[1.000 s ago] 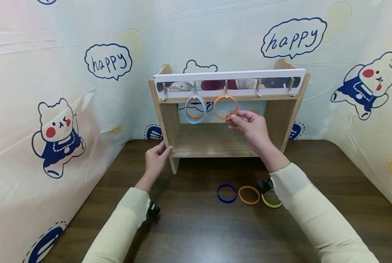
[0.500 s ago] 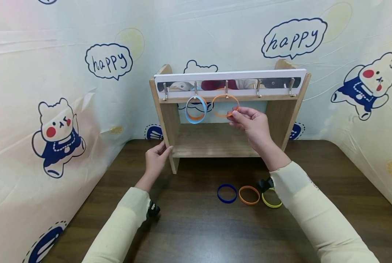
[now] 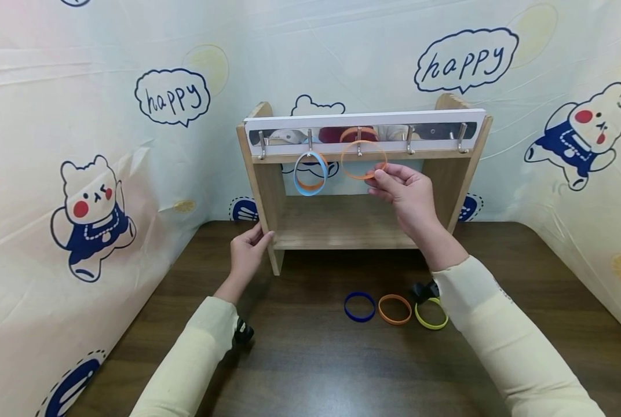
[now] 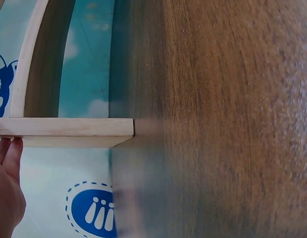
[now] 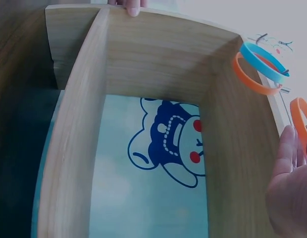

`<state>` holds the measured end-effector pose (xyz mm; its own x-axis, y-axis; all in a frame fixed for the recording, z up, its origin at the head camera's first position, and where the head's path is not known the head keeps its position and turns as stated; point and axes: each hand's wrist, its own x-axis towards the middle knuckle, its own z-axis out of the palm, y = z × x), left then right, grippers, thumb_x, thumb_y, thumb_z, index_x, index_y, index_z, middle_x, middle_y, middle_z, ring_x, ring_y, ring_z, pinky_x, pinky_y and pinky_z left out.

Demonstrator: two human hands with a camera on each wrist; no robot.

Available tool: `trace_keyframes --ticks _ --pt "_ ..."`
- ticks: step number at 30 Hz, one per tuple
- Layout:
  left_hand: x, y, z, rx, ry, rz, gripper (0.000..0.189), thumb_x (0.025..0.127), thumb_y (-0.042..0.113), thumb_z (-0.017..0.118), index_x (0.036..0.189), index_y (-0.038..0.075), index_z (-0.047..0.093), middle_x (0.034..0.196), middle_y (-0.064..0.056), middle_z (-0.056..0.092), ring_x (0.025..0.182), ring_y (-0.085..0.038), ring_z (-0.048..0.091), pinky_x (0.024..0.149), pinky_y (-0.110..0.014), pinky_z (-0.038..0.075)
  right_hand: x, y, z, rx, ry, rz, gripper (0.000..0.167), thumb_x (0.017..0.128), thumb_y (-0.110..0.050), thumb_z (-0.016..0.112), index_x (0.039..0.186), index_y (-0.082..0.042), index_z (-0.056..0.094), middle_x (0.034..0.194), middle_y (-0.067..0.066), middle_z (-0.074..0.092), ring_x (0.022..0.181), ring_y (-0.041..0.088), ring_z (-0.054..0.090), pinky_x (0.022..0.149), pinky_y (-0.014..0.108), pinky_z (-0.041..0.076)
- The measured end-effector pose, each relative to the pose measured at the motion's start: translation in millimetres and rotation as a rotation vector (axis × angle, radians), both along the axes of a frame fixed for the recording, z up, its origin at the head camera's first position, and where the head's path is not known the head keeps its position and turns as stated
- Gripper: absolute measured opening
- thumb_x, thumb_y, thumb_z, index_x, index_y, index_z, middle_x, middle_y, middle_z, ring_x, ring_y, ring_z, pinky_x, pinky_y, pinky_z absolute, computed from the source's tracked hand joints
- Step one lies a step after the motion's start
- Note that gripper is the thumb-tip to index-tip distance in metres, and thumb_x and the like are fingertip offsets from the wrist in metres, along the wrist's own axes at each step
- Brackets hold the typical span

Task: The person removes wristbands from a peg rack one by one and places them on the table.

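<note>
Orange wristband (image 3: 361, 176) up, pinched in the right hand (image 3: 409, 196), its loop meeting the metal hook (image 3: 359, 134) above-left of that hand; caught or not, can't tell. Looks like the hanging step, calling for a steady seat over the hook. The left hand (image 3: 245, 253) grips the wooden shelf (image 3: 336, 223); beneath the right, a blue wristband (image 3: 360, 319) lies on the table (image 3: 300, 365).

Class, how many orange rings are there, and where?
3: one orange ring hangs beside the light blue ring, another orange ring is in the right hand, the third orange ring lies on the table between the dark blue ring and yellow ring.
</note>
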<state>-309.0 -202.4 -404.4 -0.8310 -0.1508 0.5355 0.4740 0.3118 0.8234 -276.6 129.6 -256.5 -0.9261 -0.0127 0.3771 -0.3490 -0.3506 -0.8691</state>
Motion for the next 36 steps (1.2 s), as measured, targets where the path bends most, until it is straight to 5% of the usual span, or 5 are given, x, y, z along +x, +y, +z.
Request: trace_keyframes --ticks 18,36 --pt "0.3 -0.1 1.9 0.008 0.007 0.001 0.040 0.088 0.009 0.073 0.126 0.000 0.062 0.116 -0.022 0.064 0.101 -0.026 0.065 0.077 -0.023 0.055 17.2 14.9 4.6 0.031 -0.032 -0.016 0.030 0.085 -0.015 0.074 0.109 0.003 0.067 0.099 0.013 0.071 0.087 0.023 0.071 0.078 0.031 0.058" --pt "8.4 4.5 9.0 -0.012 0.013 0.013 0.038 0.088 0.006 0.072 0.124 -0.002 0.062 0.114 -0.023 0.064 0.101 -0.028 0.065 0.077 -0.024 0.055 32.2 31.3 -17.4 0.089 -0.052 0.070 0.022 0.088 -0.009 0.072 0.105 0.004 0.066 0.098 0.011 0.072 0.086 0.020 0.071 0.077 0.031 0.058"
